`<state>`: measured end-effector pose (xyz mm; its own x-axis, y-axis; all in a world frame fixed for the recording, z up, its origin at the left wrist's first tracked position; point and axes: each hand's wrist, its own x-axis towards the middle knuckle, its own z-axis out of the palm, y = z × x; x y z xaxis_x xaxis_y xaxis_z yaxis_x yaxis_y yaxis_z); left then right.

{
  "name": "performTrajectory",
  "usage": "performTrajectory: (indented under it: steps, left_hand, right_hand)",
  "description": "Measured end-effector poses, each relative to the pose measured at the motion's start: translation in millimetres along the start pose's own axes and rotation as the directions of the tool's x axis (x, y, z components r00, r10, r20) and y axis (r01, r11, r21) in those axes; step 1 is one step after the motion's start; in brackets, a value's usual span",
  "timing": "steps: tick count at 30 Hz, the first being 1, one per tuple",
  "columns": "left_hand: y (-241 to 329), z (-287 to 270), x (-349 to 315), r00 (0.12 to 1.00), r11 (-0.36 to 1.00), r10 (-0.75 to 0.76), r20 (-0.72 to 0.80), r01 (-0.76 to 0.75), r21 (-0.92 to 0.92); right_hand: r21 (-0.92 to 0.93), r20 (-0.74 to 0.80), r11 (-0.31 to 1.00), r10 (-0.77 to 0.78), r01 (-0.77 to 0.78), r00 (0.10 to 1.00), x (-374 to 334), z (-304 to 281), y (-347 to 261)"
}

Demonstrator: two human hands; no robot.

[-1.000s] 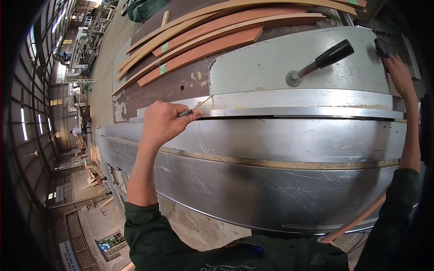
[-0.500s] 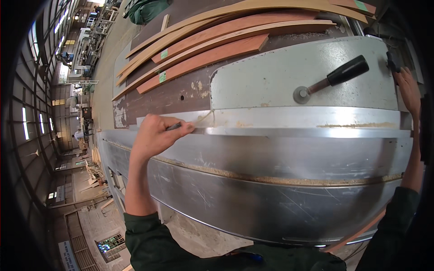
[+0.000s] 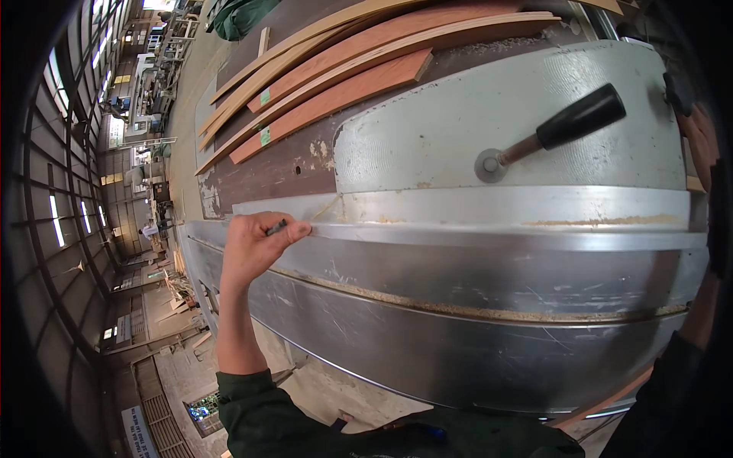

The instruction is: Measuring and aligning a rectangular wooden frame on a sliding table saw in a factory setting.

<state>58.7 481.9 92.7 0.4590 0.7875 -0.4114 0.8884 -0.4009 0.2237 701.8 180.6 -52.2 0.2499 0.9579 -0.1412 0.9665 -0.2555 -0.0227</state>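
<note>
My left hand (image 3: 256,248) pinches a short dark stick, perhaps a pen (image 3: 276,227), between thumb and fingers. It rests at the left part of the shiny metal rail (image 3: 427,235), by a thin pale strip or string (image 3: 328,206). At the far right rim, my right hand (image 3: 699,145) is beside a black handle (image 3: 676,93); its fingers are dim and partly hidden, so their grip does not show. Between the hands lies a pale green machine plate (image 3: 458,122) carrying a lever with a black grip (image 3: 584,116).
Several long wooden strips (image 3: 336,103), some with green tape, lie on the brown table (image 3: 305,179) beyond. Sawdust lines a groove (image 3: 427,303) in the metal table (image 3: 458,347) nearest me. Another reddish board (image 3: 603,401) shows at lower right. Workshop machines stand far left.
The view has shifted, so the lever and plate look larger and the strips sit higher. My right hand is nearer the right rim and darker. My left hand keeps its pinch.
</note>
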Motion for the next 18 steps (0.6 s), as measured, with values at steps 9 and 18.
performTrajectory:
  steps: [9, 18]
  left_hand:
    - [6, 8, -6, 0.990, 0.996, 0.036, -0.138, -0.023, 0.092]
    - [11, -1, -9, 0.991, 0.954, 0.088, -0.097, -0.056, 0.294]
  right_hand:
    - [0.348, 0.010, 0.884, 0.331, -0.314, 0.944, -4, 36, 17]
    - [0.206, 0.164, 0.971, 0.085, -0.119, 0.983, 3, 21, 28]
